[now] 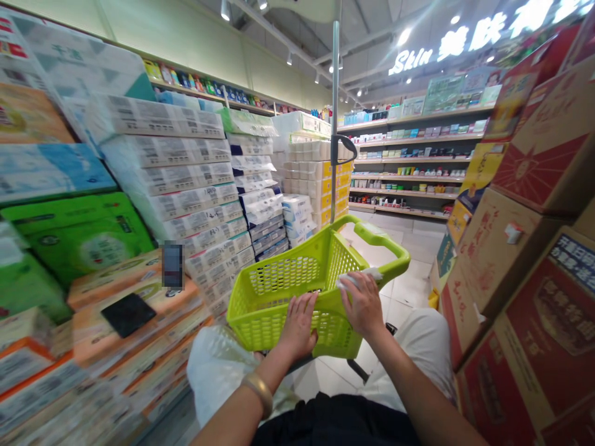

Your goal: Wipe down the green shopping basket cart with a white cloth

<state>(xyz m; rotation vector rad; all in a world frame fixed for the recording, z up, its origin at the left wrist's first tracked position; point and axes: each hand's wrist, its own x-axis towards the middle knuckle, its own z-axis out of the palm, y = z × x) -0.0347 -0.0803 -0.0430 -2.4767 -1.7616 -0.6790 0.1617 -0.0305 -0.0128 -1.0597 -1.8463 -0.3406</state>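
Observation:
A lime-green plastic shopping basket [279, 275] with perforated sides and a looped handle [398, 253] sits between my knees on a wheeled frame. Curled over its near rim are the fingers of my left hand [297, 327], the thumb on the outer side. My right hand [363, 306] lies a little farther right, pressing a crumpled white tissue or cloth [372, 272] against the rim near the base of the handle. Part of the tissue is hidden under those fingers. Inside the basket, little shows beyond its mesh floor and walls.
Stacked tissue packs [195, 167] rise on the left. A dark flat object [129, 313] and a blurred-out phone-like item [173, 266] rest on orange packs. Red and brown cartons [525, 316] crowd my right. A metal pole [335, 93] stands behind the basket; shelves [418, 161] line the back.

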